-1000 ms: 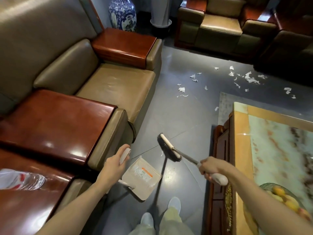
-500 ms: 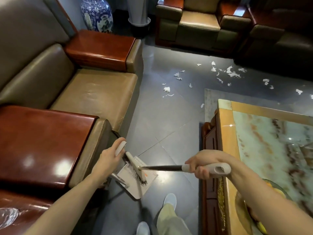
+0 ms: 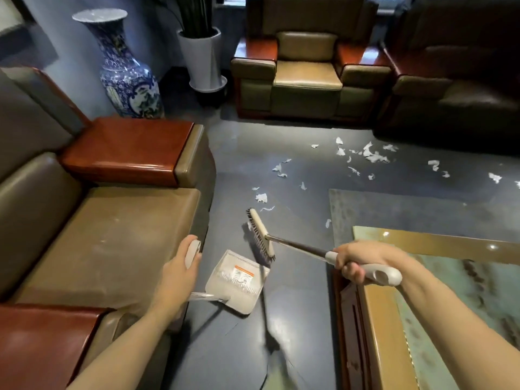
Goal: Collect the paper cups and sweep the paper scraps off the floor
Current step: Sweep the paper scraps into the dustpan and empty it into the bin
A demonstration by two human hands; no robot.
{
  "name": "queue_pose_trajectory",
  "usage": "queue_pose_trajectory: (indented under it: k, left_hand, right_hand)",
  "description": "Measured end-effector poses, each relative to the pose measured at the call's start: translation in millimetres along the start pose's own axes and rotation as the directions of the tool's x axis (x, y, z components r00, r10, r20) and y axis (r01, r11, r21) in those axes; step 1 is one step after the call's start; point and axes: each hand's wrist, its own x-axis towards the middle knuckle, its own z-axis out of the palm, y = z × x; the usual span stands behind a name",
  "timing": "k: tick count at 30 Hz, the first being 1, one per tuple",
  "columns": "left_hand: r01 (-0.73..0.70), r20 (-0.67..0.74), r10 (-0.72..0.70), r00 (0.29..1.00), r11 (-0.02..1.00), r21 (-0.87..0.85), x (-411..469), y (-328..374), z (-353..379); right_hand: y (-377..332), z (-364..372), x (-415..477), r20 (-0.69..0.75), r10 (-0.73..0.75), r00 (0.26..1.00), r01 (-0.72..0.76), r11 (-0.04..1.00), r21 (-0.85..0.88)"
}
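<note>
My left hand grips the handle of a pale grey dustpan, which hangs just above the dark floor beside the sofa. My right hand grips the grey handle of a small broom; its brush head is raised over the floor just beyond the dustpan's mouth. White paper scraps lie scattered on the floor ahead, the nearest scraps a short way past the brush. No paper cups are in view.
A leather sofa with red wooden armrests runs along the left. A marble-topped coffee table stands at the right on a rug. An armchair, a blue-and-white vase and a white planter stand at the back.
The broom head has lifted out of the dustpan and swung forward toward the scraps. I have moved ahead along the sofa, with the view tilted up to the far armchairs.
</note>
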Motion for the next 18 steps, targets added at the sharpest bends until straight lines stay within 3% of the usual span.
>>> queue_pose_trajectory:
  k: [10,15,18]
  left_hand:
    - [-0.053,0.009,0.054,0.999,0.998,-0.019,190.2,80.7,43.0]
    - [-0.086,0.084,0.084,0.993,0.996,0.021,276.7,94.3,67.3]
    - [-0.095,0.150,0.085,0.985,0.993,0.063,311.0,99.6,79.6]
  right_hand:
    - [-145.0,-99.2,88.3,-0.210,-0.037,0.977,0.048,0.998,0.045]
    - [-166.2,-122.8,154.1,-0.405,-0.125,0.906,0.033,0.974,-0.226]
    - [-166.6,-137.2,188.2,-0.431,-0.180,0.884,0.003,0.925,-0.381]
